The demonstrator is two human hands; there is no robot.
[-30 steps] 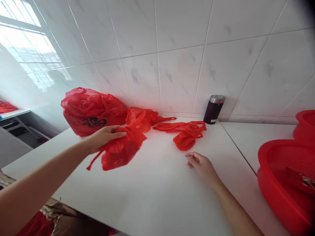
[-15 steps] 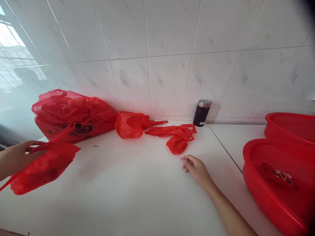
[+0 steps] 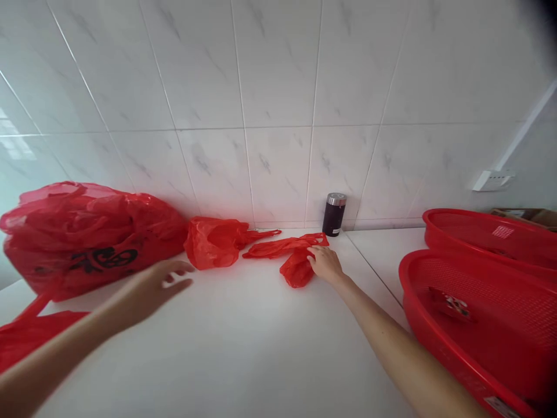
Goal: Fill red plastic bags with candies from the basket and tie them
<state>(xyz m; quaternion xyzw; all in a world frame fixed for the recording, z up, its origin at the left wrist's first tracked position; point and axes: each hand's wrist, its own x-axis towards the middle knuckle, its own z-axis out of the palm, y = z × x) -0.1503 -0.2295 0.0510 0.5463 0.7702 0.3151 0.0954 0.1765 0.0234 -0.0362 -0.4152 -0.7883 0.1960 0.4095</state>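
Observation:
My right hand [image 3: 325,264] has its fingers closed on the edge of a crumpled red plastic bag [image 3: 297,270] lying on the white table. Over the table at left, my left hand [image 3: 159,284] is empty, thumb and fingers apart. Partly behind my left forearm lies another red plastic bag [image 3: 43,332], cut off by the frame's left edge. A small bunched red bag [image 3: 215,244] rests near the wall, between my two hands. The tips of my right fingers are partly hidden in the folds.
A large full red bag [image 3: 93,238] with black print stands at the left against the tiled wall. A dark flask [image 3: 334,216] with a silver lid is at the back. Two red plastic baskets [image 3: 409,278] sit at the right, a small packet [image 3: 455,305] in the nearer one.
My left hand has let go of the bag at left and moved right. My right hand has moved forward and taken hold of the crumpled bag. The view has turned right.

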